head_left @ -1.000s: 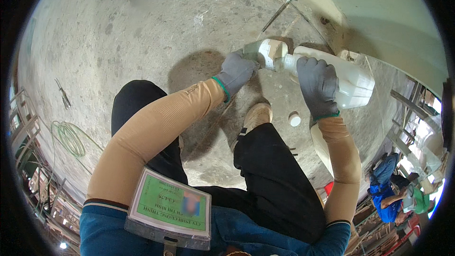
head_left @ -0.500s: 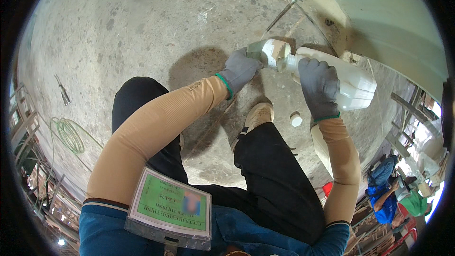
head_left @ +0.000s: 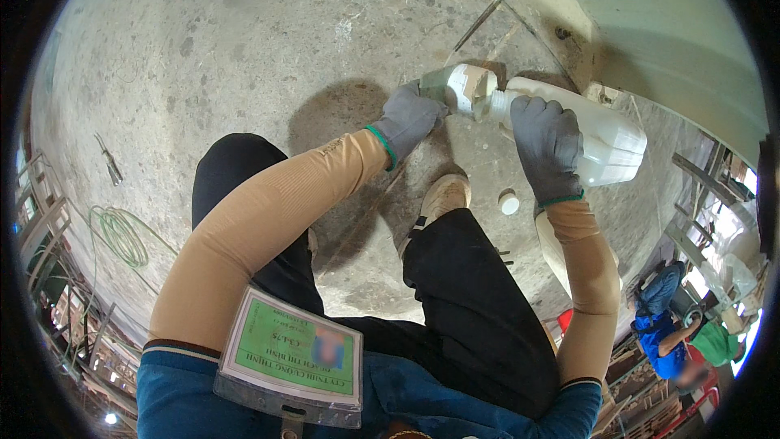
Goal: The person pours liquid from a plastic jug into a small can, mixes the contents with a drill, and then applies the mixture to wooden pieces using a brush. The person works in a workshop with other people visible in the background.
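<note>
My left hand (head_left: 411,112), in a grey glove with a green cuff, is closed around the side of a small cup-like container (head_left: 465,88), clear with a whitish, patchy band. In my right hand (head_left: 546,145), gloved the same way, is a translucent white plastic jug (head_left: 609,134), tipped nearly on its side with fingers wrapped round its handle area. The jug's neck points left, at the container's open mouth. Whether liquid runs between them I cannot make out. A white screw cap (head_left: 509,202) lies on the concrete below my right hand.
Beyond the container a thin brush-like tool (head_left: 481,20) lies on the floor. A large pale green curved surface (head_left: 674,41) stands at the right. Pliers (head_left: 109,161) and coiled hose (head_left: 120,236) are at left. Two people (head_left: 670,341) are at the lower right.
The jug and container keep nearly the same positions, with both hands still on them. At the lower right, the people have shifted slightly.
</note>
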`<state>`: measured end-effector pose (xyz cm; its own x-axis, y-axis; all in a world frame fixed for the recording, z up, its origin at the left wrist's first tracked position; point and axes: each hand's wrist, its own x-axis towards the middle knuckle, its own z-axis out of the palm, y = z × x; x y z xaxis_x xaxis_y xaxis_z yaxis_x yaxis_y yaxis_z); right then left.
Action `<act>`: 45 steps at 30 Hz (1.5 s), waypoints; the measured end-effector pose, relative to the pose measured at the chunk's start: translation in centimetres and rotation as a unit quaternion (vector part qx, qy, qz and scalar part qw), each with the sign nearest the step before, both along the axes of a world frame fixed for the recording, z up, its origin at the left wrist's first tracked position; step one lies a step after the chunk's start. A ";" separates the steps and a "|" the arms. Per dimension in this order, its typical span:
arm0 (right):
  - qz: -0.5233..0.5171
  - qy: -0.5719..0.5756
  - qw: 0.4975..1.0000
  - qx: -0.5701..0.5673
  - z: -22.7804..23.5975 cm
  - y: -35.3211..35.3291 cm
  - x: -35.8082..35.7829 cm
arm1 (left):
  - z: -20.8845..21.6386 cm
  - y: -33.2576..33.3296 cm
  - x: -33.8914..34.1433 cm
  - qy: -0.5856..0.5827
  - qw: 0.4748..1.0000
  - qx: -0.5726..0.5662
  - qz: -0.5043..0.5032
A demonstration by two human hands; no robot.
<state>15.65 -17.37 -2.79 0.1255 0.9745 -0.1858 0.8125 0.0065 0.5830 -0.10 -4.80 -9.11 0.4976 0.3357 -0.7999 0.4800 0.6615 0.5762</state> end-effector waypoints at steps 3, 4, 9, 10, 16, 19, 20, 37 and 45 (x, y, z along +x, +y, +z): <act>0.008 0.013 1.000 -0.011 0.2 0.2 0.0 | 0.6 0.0 0.0 -0.006 1.000 -0.005 0.006; 0.015 0.012 1.000 -0.016 0.3 0.3 -0.1 | 0.8 0.1 0.0 -0.001 1.000 -0.009 0.001; 0.011 0.002 1.000 -0.016 0.9 0.6 -0.6 | 0.3 0.2 -0.2 -0.019 0.999 -0.031 0.012; 0.005 0.000 1.000 -0.016 0.9 0.5 -0.7 | 0.2 0.1 -0.2 -0.019 0.999 -0.027 0.009; 0.014 0.012 0.999 -0.036 1.0 0.6 -0.6 | 0.9 0.1 -0.1 -0.014 0.999 -0.038 0.020; 0.022 0.000 0.999 -0.038 1.2 0.8 -0.8 | 0.7 0.2 -0.2 -0.019 0.999 -0.037 0.018; 0.027 -0.005 0.999 -0.036 1.2 0.9 -0.8 | 0.5 0.2 -0.3 -0.026 0.999 -0.038 0.021; -0.037 0.029 0.999 -0.018 3.2 -0.5 1.7 | 0.0 0.8 0.7 -0.073 0.997 -0.037 -0.015; -0.048 0.047 0.998 0.008 5.5 -1.8 3.7 | 1.9 0.6 2.1 -0.139 0.989 -0.025 0.044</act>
<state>19.37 -19.13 2.74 0.2016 0.9618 -0.1853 0.8597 -0.0831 0.5041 1.97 -4.18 -7.20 0.6712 0.3504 -0.6533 0.2475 0.7247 0.6430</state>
